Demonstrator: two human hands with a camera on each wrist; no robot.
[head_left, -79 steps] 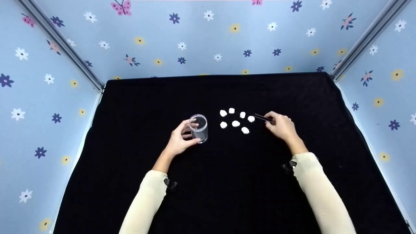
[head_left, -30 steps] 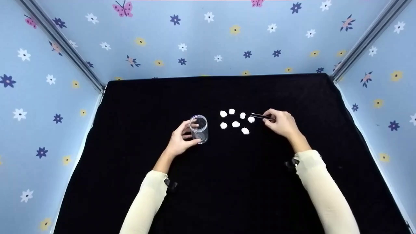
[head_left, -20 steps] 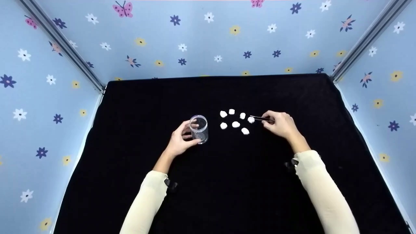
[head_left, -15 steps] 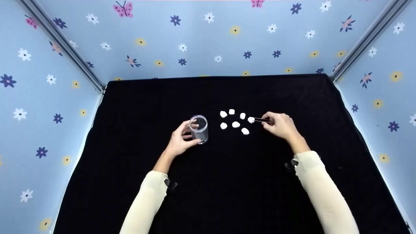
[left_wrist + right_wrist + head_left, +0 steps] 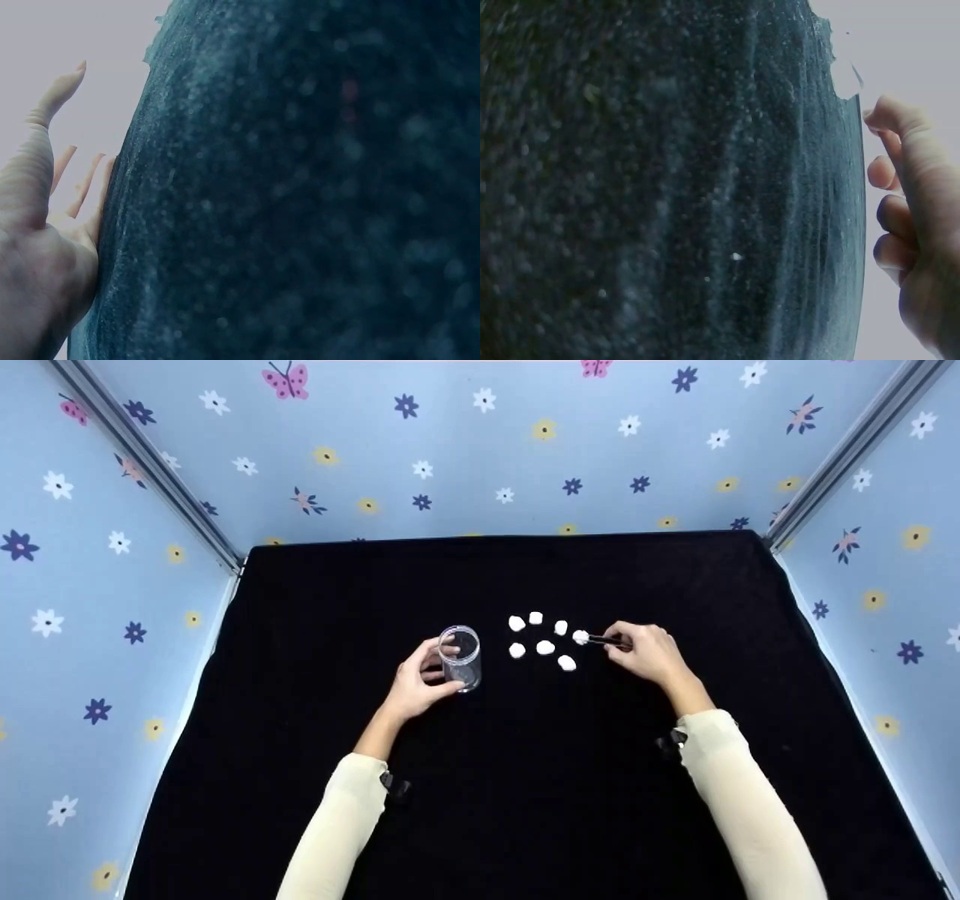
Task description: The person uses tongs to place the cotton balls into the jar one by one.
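Note:
In the head view, the left hand (image 5: 412, 679) holds a clear, lidless jar (image 5: 468, 672) upright on the black cloth, thumb on the near side and fingers around the far side. Nothing shows inside the jar. The right hand (image 5: 651, 651) pinches dark tweezers (image 5: 604, 640) between thumb and fingers. Their tips meet the rightmost white cotton ball (image 5: 580, 637); whether they grip it cannot be made out. In the left wrist view the left hand (image 5: 41, 255) appears at the edge, its jar washed out. The right wrist view shows the right hand (image 5: 922, 202) with curled fingers.
Several more cotton balls lie between jar and tweezers, among them a near one (image 5: 567, 663) and a far-left one (image 5: 517, 623). Black cloth (image 5: 480, 795) covers the table. Blue flowered walls (image 5: 480, 450) with metal corner posts stand at the back and sides.
The right hand has brought the tweezers down and toward the viewer, from just behind the rightmost cotton ball to its right side. The left hand and jar have stayed in place.

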